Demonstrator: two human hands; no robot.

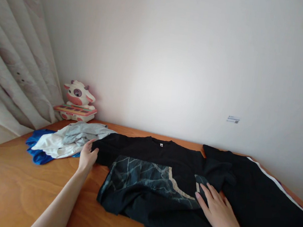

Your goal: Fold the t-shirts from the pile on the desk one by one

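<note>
Reaches in from the bottom edge with both bare forearms, set wide apart. Lays right hand palm down on a black shirt, with fingers almost straight and slightly parted and thumb out to the side; grips nothing there, only touches the cloth. Has left hand at the shirt's sleeve, partly curled, with thumb apart from the bent fingers; impossible to say from here whether pinching the fabric or merely touching.

Between the two hands, has the shirt spread on a wooden table, with neckline toward the wall and a small white label inside it. Shows across the front a dark patterned panel, veined with pale lines and edged in part with beige trim. Bunches into loose folds at the near end.

To the right, beside the other sleeve, has a black garment with a white stripe. Beyond left hand, has crumpled blue cloth, white cloth and grey cloth in one heap.

Farther back, near the curtain, has a toy cow upright behind a toy keyboard. Ends at a pale wall, with a small sticker too tiny to read.
</note>
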